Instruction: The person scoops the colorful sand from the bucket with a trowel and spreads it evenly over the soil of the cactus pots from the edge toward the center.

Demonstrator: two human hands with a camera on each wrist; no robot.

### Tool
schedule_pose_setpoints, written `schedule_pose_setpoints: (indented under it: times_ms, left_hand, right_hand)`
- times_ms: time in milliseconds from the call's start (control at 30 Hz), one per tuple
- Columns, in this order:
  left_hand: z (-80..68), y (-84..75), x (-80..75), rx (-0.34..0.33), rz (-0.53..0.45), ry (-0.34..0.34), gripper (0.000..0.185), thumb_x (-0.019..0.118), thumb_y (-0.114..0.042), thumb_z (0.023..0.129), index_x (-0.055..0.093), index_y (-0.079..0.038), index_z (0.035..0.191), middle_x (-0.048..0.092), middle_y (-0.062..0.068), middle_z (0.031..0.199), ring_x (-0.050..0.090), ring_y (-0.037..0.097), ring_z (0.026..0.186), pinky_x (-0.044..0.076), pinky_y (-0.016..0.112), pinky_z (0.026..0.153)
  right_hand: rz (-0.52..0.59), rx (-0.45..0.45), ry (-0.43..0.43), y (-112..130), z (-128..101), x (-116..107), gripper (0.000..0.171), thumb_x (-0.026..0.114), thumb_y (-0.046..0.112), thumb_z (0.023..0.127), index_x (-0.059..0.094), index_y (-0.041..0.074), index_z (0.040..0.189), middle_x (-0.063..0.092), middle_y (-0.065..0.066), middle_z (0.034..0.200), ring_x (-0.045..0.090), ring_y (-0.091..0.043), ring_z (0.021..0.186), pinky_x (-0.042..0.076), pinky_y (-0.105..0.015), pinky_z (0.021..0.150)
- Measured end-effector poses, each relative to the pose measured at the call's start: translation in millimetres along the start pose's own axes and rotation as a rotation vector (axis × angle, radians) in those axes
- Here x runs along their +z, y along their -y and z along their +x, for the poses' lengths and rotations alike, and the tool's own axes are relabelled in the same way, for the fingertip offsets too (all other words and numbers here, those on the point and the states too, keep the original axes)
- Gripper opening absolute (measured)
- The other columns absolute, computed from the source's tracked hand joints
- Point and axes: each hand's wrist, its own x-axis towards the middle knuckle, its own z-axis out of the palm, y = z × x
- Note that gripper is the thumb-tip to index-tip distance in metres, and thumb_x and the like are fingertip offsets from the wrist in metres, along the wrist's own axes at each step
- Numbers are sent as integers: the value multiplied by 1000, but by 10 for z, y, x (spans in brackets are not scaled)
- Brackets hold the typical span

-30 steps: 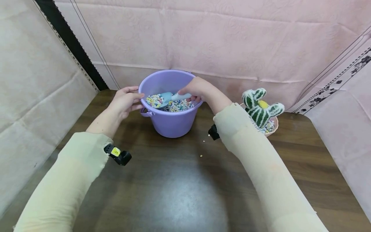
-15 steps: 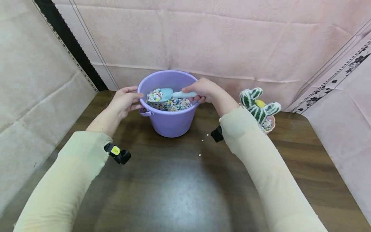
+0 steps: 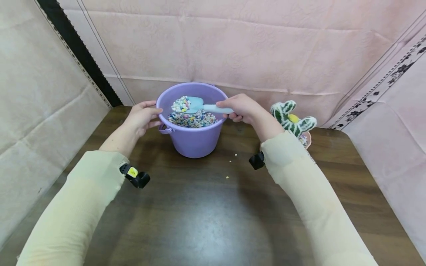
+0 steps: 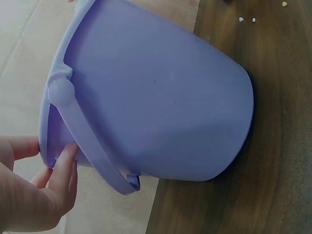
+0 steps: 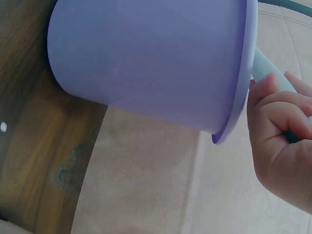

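A purple bucket [image 3: 196, 142] stands upright on the table, part filled with small multicoloured pebbles [image 3: 193, 120]. My left hand [image 3: 141, 116] pinches its rim at the left; in the left wrist view the thumb and fingers of that hand [image 4: 41, 190] lie on both sides of the rim. My right hand [image 3: 244, 109] grips the handle of a light blue scoop [image 3: 196, 105] at the bucket's right side. Pebbles heap in the scoop's blade, which is raised above those in the bucket. In the right wrist view, curled fingers [image 5: 282, 107] wrap the handle beside the rim.
A crocheted cactus [image 3: 294, 120] in a pink pot [image 3: 308, 139] stands at the right, partly behind the right sleeve. Several loose pebbles [image 3: 227, 177] lie on the wooden table [image 3: 199, 214]. The bucket's handle [image 4: 92, 141] hangs on its left side. Cloth hangs behind.
My right hand has lifted the loaded scoop out of the pebbles and shifted a little to the right. My left hand has stayed on the bucket's rim.
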Motion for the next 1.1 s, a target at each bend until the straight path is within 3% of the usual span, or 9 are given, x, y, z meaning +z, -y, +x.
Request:
schedule_pose_setpoints:
  times_ms: [167, 367, 500, 600, 767, 967, 1100]
  left_hand:
    - [-2, -13, 7, 38, 22, -66, 58, 50, -5, 93, 26, -4, 146, 33, 15, 148, 44, 28, 130, 55, 14, 74]
    - [-35, -132, -9, 180, -37, -223, 54, 56, -7, 90, 38, -2, 140, 49, -1, 114, 54, 13, 102, 54, 15, 80]
    - [-72, -238, -5, 254, -141, -254, 47, 59, -9, 89, 46, -5, 134, 51, -5, 106, 53, 6, 93, 53, 10, 72]
    - [-101, -309, 36, 303, -220, -241, 41, 59, -8, 89, 50, -6, 129, 52, -4, 104, 54, 7, 93, 53, 11, 71]
    - [-144, -423, 173, 323, -328, -134, 35, 62, -8, 88, 54, -8, 122, 52, -2, 104, 55, 10, 93, 55, 14, 73]
    - [-205, -556, 380, 276, -454, 95, 21, 63, -6, 88, 58, -10, 107, 58, 2, 102, 59, 11, 85, 57, 20, 71]
    - [-209, -586, 565, 263, -406, 196, 16, 60, -6, 89, 58, -10, 105, 62, 1, 95, 61, 11, 79, 58, 21, 70]
  right_hand:
    - [-17, -46, -3, -11, -140, -105, 31, 56, 23, 94, 58, -3, 111, 53, -2, 61, 31, -7, 44, 20, -16, 44]
    - [-7, -94, -19, 12, -361, -281, 32, 52, 19, 96, 55, -5, 115, 53, -1, 60, 30, -6, 43, 20, -15, 42]
    - [18, -100, -29, 10, -547, -455, 35, 50, 19, 97, 51, -6, 120, 53, 0, 62, 30, -5, 42, 21, -14, 40]
    - [75, -111, -36, -2, -702, -589, 28, 50, 18, 97, 55, -4, 113, 55, -2, 62, 30, -4, 41, 21, -13, 38]
    - [158, -139, -15, -77, -981, -812, 18, 52, 18, 96, 64, 5, 92, 55, -3, 63, 33, -3, 41, 23, -13, 36]
    - [231, -174, 50, -285, -1277, -1064, 17, 52, 16, 96, 66, 6, 94, 55, -3, 64, 29, -5, 43, 15, -17, 38]
    - [219, -156, 1, -444, -1414, -1191, 18, 52, 15, 96, 69, 11, 94, 58, -2, 64, 26, -7, 44, 12, -20, 40]
